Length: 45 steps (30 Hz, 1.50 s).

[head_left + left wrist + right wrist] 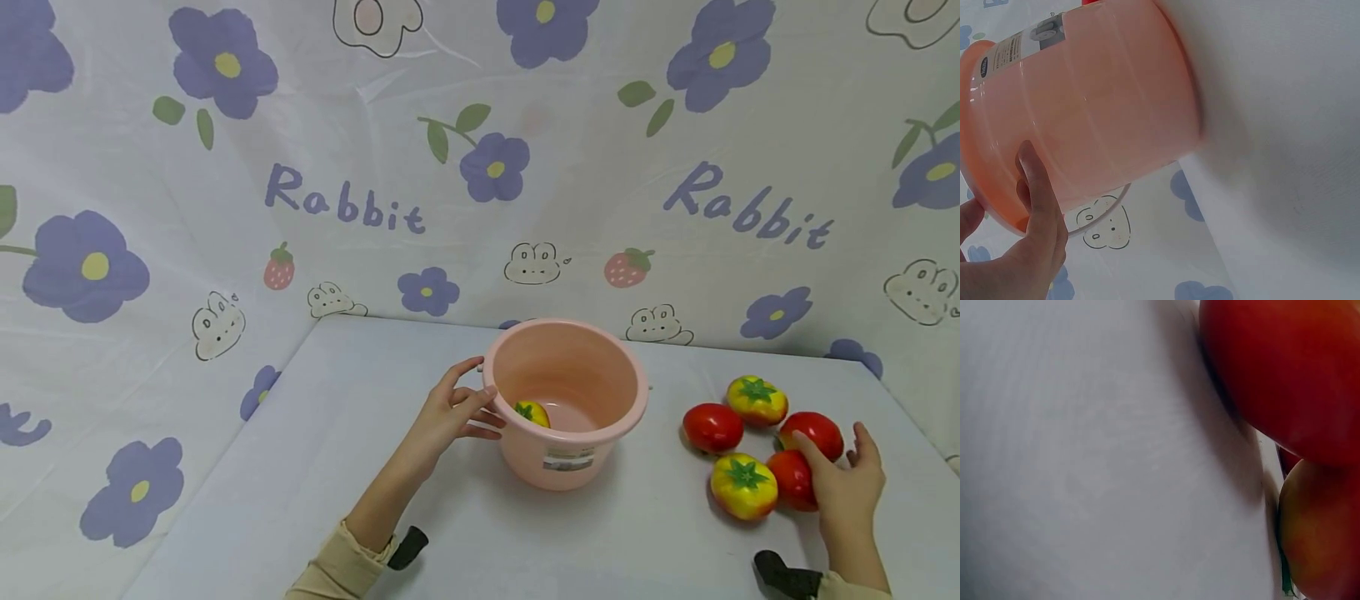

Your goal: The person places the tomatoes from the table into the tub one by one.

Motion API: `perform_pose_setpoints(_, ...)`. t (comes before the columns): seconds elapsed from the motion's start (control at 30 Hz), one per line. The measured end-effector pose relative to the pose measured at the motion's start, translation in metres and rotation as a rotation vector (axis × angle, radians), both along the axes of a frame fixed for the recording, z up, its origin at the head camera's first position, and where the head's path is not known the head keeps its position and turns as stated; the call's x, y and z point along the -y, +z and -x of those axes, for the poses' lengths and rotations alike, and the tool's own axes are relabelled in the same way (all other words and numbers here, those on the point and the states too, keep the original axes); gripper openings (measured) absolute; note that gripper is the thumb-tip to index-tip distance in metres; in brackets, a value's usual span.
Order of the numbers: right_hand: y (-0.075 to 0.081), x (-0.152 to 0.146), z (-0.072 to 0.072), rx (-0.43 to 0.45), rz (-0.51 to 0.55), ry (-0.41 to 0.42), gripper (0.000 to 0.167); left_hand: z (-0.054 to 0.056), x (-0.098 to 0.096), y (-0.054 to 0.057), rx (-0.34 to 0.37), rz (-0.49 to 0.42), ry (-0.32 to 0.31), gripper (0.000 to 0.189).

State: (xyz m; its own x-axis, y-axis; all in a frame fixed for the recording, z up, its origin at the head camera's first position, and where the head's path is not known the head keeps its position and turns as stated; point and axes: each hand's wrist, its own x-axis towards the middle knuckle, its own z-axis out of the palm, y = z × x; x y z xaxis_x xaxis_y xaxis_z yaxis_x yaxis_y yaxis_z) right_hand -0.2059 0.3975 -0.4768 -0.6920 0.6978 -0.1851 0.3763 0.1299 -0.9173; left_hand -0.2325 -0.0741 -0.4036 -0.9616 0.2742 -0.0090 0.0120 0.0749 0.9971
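Note:
A pink plastic bucket (557, 462) stands upright on the white table, with one yellow-red tomato (531, 413) inside. My left hand (442, 417) grips its left rim, the thumb at the edge and several fingers against the outer wall; the left wrist view shows the fingers under the rim. On the right lies a group of glossy tomatoes: two yellow-red with green leafy tops, at the front (742, 487) and back (757, 400), and three red. My right hand (847, 483) is spread beside the rightmost red tomatoes (816, 433), thumb close to them. No finger shows in the right wrist view.
A white table (322, 467) carries everything. Behind and to the left hangs a cloth (360, 125) printed with purple flowers and rabbits. The bucket's thin handle (1107, 209) hangs on its far side. A black strap end (783, 575) sticks out at the right wrist.

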Motion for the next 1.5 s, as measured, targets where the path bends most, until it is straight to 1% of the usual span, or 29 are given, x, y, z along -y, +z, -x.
perform_pose_setpoints(0.17, -0.001, -0.001, 0.002, -0.022, 0.015, 0.019, 0.084, 0.000, 0.000, 0.000, 0.007, -0.006, -0.001, 0.060)
perform_pose_setpoints(0.37, 0.003, 0.000, 0.003, -0.019, 0.023, 0.025, 0.078, 0.000, 0.000, -0.001, 0.001, -0.010, -0.012, 0.060)
perform_pose_setpoints(0.67, 0.004, 0.002, 0.003, -0.041, 0.068, -0.004, 0.077, 0.001, 0.002, -0.003, -0.013, -0.002, -0.022, 0.061)
perform_pose_setpoints(1.07, 0.006, 0.003, 0.000, -0.064, 0.073, -0.030, 0.076, 0.001, 0.001, -0.003, -0.010, -0.003, -0.015, 0.059)
perform_pose_setpoints(1.3, 0.012, 0.003, -0.002, -0.092, 0.070, -0.030, 0.075, 0.000, 0.001, -0.002, -0.009, -0.005, -0.016, 0.060)
perform_pose_setpoints(1.5, 0.023, 0.005, -0.001, -0.091, 0.049, -0.026, 0.073, 0.001, 0.000, -0.003, -0.008, 0.001, -0.011, 0.060)
